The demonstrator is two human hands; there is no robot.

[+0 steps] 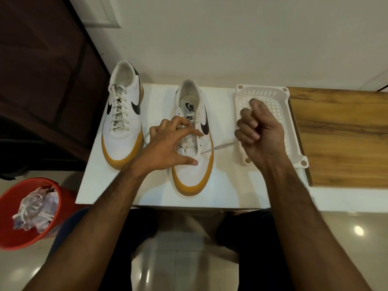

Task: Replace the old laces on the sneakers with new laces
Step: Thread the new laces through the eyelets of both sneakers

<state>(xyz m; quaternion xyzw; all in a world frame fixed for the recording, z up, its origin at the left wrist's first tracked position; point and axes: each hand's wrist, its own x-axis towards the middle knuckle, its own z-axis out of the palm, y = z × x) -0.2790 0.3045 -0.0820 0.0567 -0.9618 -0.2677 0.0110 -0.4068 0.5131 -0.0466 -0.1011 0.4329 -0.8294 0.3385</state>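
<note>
While left hand (168, 143) steadies the sneaker (192, 143), right fingers (247, 131) clench blurred lace (218, 147).

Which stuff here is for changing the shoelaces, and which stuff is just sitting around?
For the job:
- right sneaker, partly laced
- new lace, pulled by the right hand
- left hand, steadying that sneaker
- left sneaker, fully laced
- red bin holding old laces
- white plastic basket

Just lying about:
- wooden board
- white table
</note>
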